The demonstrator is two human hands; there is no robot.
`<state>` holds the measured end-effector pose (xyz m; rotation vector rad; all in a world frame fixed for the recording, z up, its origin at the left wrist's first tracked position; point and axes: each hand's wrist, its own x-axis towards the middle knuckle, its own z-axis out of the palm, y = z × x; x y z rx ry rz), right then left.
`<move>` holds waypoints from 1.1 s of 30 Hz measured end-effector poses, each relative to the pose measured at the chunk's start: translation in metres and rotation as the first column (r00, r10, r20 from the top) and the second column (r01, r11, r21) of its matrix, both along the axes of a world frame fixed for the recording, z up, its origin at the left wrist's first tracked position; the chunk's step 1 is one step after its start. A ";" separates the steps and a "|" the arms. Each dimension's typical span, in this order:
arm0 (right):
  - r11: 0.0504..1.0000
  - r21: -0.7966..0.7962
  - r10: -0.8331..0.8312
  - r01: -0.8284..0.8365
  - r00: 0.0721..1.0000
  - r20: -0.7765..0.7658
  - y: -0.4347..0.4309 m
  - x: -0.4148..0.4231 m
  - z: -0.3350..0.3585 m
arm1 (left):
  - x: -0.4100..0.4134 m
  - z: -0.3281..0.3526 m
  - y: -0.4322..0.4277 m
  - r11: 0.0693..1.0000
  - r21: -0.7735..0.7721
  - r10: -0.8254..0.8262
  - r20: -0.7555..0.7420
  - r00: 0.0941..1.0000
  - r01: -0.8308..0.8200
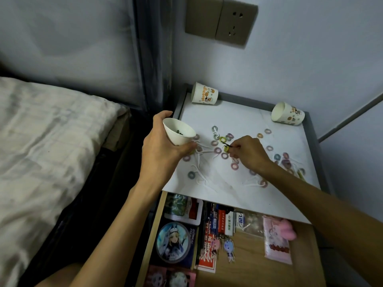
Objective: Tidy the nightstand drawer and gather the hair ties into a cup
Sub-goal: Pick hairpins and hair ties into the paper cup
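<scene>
My left hand (165, 141) grips one cup (179, 132), its dark contents unclear, my right hand (247, 151) pinches one black hair tie (226, 144), two tipped cups (204, 96) (288, 114) beyond.

Quantities: paper cup (204, 96), three; one left, two far, lying on their sides; hair tie (218, 150), over twenty, exact number unclear; keychain figure (229, 248), two, near, in the drawer (259, 274); wall plate (236, 23), two, far.
</scene>
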<state>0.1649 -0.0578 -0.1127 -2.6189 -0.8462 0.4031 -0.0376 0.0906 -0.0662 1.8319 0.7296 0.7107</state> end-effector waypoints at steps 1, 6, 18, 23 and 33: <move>1.000 -0.006 -0.006 0.006 1.000 0.003 0.000 0.000 -0.001 | 0.000 0.000 0.000 1.000 0.002 0.003 -0.001 1.000 -0.003; 0.982 -0.149 0.151 -0.115 0.952 0.265 -0.007 0.001 0.004 | -0.001 0.000 -0.001 1.000 0.003 0.002 -0.003 1.000 -0.002; 0.953 -0.247 0.222 -0.177 0.960 0.169 0.002 0.009 0.051 | 0.000 0.001 -0.002 1.000 -0.003 -0.004 -0.015 1.000 0.004; 0.920 0.261 0.300 -0.292 0.954 0.013 0.029 -0.022 0.094 | 0.000 0.000 -0.004 1.000 0.016 -0.023 -0.036 0.999 0.023; 0.685 0.305 0.663 -0.661 0.740 0.115 0.100 -0.056 0.109 | -0.006 0.005 0.002 1.000 0.017 0.009 -0.013 1.000 -0.009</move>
